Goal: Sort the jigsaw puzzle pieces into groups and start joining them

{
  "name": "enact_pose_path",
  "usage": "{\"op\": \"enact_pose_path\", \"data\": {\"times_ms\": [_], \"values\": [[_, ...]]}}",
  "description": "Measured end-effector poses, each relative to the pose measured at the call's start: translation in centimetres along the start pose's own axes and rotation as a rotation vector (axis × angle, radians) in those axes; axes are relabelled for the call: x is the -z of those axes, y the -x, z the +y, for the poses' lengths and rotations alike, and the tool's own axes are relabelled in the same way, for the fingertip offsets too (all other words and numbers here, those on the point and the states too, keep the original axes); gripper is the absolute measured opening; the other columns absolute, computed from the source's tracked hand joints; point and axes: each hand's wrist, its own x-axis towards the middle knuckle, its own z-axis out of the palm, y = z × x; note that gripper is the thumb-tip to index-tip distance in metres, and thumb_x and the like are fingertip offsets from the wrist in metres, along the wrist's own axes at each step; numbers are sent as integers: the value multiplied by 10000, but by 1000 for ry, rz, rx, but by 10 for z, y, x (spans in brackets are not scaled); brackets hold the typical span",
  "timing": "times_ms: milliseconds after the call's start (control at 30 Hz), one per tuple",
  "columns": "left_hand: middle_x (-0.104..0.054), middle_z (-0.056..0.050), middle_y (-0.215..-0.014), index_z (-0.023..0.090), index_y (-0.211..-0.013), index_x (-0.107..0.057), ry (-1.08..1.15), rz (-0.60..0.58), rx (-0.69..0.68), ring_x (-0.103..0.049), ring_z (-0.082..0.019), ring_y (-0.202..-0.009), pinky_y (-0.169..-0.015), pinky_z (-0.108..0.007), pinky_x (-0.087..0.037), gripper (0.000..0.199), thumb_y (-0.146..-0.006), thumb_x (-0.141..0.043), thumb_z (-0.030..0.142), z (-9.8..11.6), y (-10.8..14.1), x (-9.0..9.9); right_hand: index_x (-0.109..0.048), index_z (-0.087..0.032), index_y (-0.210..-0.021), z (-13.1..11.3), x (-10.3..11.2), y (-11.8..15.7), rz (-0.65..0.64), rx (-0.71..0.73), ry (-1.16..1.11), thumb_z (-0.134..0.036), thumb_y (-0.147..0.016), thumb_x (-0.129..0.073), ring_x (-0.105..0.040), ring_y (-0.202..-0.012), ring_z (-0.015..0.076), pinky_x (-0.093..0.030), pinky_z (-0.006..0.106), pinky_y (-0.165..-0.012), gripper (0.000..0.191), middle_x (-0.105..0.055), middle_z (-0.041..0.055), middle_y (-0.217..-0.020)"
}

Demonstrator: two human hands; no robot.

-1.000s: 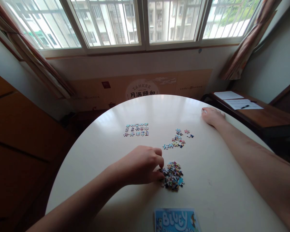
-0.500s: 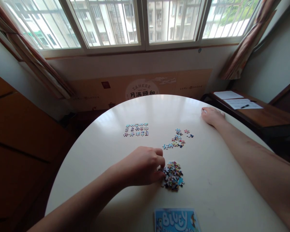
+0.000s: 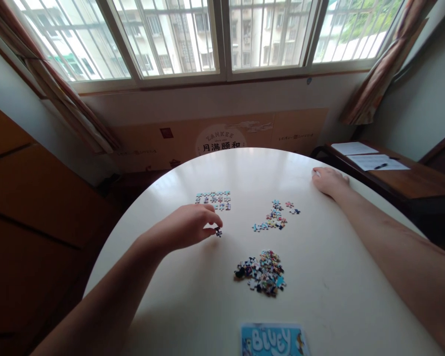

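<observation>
Between the thumb and fingertips of my left hand (image 3: pixel 187 225) is a small dark puzzle piece (image 3: pixel 218 232), held just in front of the rows of laid-out pieces (image 3: pixel 222 199). The hand hides part of those rows. A heap of mixed puzzle pieces (image 3: pixel 263 273) lies nearer to me, and a looser group of pieces (image 3: pixel 276 217) sits to the right of the rows. My right hand (image 3: pixel 329 181) rests closed on the table's far right edge; whether anything is in it is hidden.
The round white table (image 3: pixel 163 301) bears a blue Bluey box (image 3: pixel 274 340) at the near edge. Behind on the right, a wooden desk (image 3: pixel 426 175) holds papers (image 3: pixel 378 162) and a pen. Windows and curtains stand beyond.
My left hand has moved from the heap up and left towards the rows, with a piece now in its fingers. The heap is spread more to the left. My right hand stays at the edge.
</observation>
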Motion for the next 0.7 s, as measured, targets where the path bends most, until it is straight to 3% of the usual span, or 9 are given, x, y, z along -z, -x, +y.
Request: {"op": "enact_pose_path", "data": {"times_ms": [167,333,400,533,700], "values": [[-729,-17,-1014,289,-1033,-775,15,-8,2,-673,-178,-855,-724,-269,-490,218,-890,-633,206,-3,-8,-13,-593,-306,-1378,0,-1,1,10,8,-4,-411,-975,-341,-500,-1316,370,-370,652,-1075,487,-563,114,-1456],[-712,-66,-1160,264,-1193,-727,-89,195,65,-688,-211,-908,-749,-318,-530,354,-912,-549,145,-2,-15,-23,-593,-305,-1375,1,-1,0,9,14,-3,-412,-974,-341,-505,-1309,377,-370,662,-1066,486,-566,123,-1450],[-709,-67,-1162,255,-1154,-739,-97,243,82,-690,-228,-934,-773,-345,-538,306,-920,-562,170,-3,-14,-22,-591,-300,-1375,1,-1,-1,3,14,-1,-416,-975,-333,-505,-1310,378,-368,662,-1065,490,-560,123,-1459],[-721,-44,-1050,239,-990,-774,-65,189,30,-688,-208,-869,-755,-320,-524,162,-880,-656,223,-3,-11,-16,-591,-298,-1371,1,-1,-1,0,12,3,-423,-976,-318,-503,-1315,376,-366,656,-1066,496,-554,121,-1466],[-725,-25,-1014,256,-956,-785,-43,93,0,-685,-187,-845,-730,-281,-493,185,-836,-675,170,-2,-11,-18,-597,-300,-1367,0,0,1,6,17,1,-416,-978,-326,-506,-1309,375,-371,651,-1062,488,-567,126,-1450]]}}
